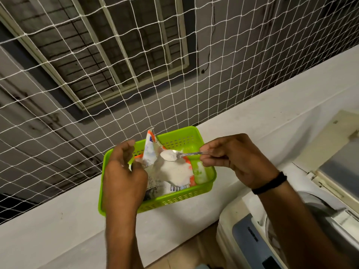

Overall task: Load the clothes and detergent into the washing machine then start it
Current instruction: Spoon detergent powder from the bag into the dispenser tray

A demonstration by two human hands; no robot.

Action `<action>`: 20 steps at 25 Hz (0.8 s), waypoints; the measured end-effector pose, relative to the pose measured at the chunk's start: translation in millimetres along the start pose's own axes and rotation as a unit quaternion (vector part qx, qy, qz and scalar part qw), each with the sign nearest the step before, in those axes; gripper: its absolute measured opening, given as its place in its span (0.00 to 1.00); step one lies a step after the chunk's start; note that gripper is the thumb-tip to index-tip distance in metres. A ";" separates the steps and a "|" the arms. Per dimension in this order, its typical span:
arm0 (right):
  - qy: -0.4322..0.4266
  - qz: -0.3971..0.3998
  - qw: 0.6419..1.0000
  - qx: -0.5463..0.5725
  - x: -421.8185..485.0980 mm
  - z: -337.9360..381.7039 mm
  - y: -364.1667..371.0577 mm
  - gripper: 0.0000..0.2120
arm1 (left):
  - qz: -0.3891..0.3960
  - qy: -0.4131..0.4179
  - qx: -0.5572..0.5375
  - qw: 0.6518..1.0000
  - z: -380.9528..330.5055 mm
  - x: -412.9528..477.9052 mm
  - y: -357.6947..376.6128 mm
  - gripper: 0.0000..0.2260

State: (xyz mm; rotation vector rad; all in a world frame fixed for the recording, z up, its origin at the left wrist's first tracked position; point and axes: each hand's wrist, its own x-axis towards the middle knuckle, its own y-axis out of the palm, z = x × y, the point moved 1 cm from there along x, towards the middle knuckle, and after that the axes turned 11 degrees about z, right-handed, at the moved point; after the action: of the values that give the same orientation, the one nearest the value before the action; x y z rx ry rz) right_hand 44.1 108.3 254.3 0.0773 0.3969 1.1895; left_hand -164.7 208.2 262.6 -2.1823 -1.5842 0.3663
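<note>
A torn-open detergent packet [171,171], white with orange edges, lies in a green plastic basket [186,199] on a white ledge. White powder fills the packet's mouth. My left hand [124,171] grips the packet's left side and holds it open. My right hand [235,156] pinches the handle of a metal spoon [174,154], whose bowl carries a heap of white powder just above the packet. The top-loading washing machine [250,239] stands at the lower right with its lid [330,152] raised; my right forearm hides much of the drum opening.
The white ledge [68,220] runs diagonally across the view. Behind it hangs a white rope net [97,84] over an open shaft with a barred window. The machine's grey control panel [252,241] faces me at the bottom right.
</note>
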 end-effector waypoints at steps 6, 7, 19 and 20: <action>-0.027 -0.042 0.998 0.035 -19.9 -1.9 -28.8 0.09 | -0.077 0.099 -0.087 0.988 -29.2 1.2 34.0 0.15; -0.030 -0.055 0.997 0.034 -25.1 -1.5 -35.8 0.09 | -0.074 0.113 -0.097 0.986 -34.5 1.6 42.1 0.15; -0.036 -0.289 0.949 0.121 -119.7 -30.6 -169.3 0.12 | 0.144 0.212 -0.185 0.949 -83.7 -24.2 213.3 0.11; -0.033 -0.311 0.941 0.127 -127.8 -39.6 -181.7 0.12 | 0.171 0.209 -0.185 0.945 -83.9 -29.7 231.4 0.11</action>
State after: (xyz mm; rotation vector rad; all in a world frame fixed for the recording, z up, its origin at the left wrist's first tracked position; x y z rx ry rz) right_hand 151.8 -83.1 202.7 0.1988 0.4700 0.5062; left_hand 57.0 103.9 225.0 -2.6011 -1.1068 -0.3137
